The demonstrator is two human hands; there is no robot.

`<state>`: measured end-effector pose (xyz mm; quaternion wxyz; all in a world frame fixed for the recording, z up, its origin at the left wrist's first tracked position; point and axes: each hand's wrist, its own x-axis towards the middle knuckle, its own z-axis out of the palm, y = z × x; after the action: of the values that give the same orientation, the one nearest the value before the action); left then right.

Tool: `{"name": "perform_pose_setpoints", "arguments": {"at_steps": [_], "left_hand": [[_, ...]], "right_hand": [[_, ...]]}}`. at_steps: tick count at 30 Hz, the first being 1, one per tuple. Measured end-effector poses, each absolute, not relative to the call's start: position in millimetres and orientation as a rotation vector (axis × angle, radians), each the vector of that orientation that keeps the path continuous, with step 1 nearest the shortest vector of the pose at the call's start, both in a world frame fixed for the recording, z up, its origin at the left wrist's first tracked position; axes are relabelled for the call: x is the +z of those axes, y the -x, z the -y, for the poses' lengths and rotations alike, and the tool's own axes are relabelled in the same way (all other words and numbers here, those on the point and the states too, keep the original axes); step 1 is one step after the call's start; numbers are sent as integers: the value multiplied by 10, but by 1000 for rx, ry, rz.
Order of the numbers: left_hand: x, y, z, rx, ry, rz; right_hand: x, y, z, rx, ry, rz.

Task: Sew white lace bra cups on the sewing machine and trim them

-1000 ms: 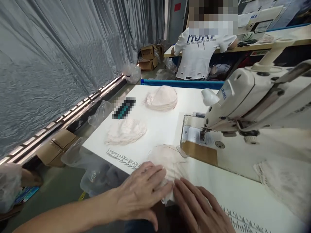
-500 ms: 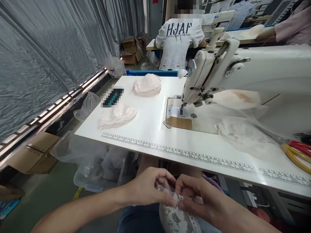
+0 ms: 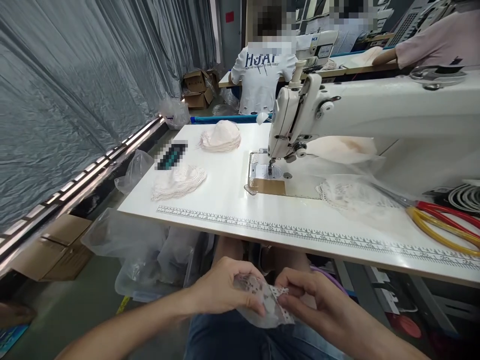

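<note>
Above my lap, below the table's front edge, a sheer white lace piece [image 3: 266, 305] is stretched between both hands. My left hand [image 3: 228, 290] is closed on its left side, thumb in front and fingers behind. At the right, the lace edge is pinched between thumb and fingertips of my right hand [image 3: 311, 300]. On the table [image 3: 217, 200], a white sewing machine [image 3: 360, 105] stands to the right; nothing is seen under its needle. Two piles of pale pink lace pieces, a nearer one [image 3: 179, 183] and a farther one [image 3: 221, 136], lie at the left.
Scissors with red and yellow handles [image 3: 442, 225] lie at the right on more lace fabric [image 3: 352, 192]. A printed ruler runs along the front edge. Plastic bags [image 3: 123, 235] and a cardboard box [image 3: 52, 247] are at the left. Other people sit at machines behind.
My hands have moved slightly apart, and the lace has been turned and lifted, now spread between them. The camera view has shifted to the right.
</note>
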<state>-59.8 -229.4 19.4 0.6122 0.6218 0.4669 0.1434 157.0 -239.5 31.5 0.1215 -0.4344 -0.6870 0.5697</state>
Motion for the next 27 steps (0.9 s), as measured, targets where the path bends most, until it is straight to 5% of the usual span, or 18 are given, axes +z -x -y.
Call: {"name": "perform_pose_setpoints", "arguments": {"at_steps": [11, 27], "left_hand": [[203, 622, 2393, 416, -1507, -1184], [300, 811, 2478, 620, -1289, -1078]], "right_hand": [[298, -1523, 2498, 1452, 1334, 2146], [456, -1329, 2530, 1653, 1189, 1812]]}}
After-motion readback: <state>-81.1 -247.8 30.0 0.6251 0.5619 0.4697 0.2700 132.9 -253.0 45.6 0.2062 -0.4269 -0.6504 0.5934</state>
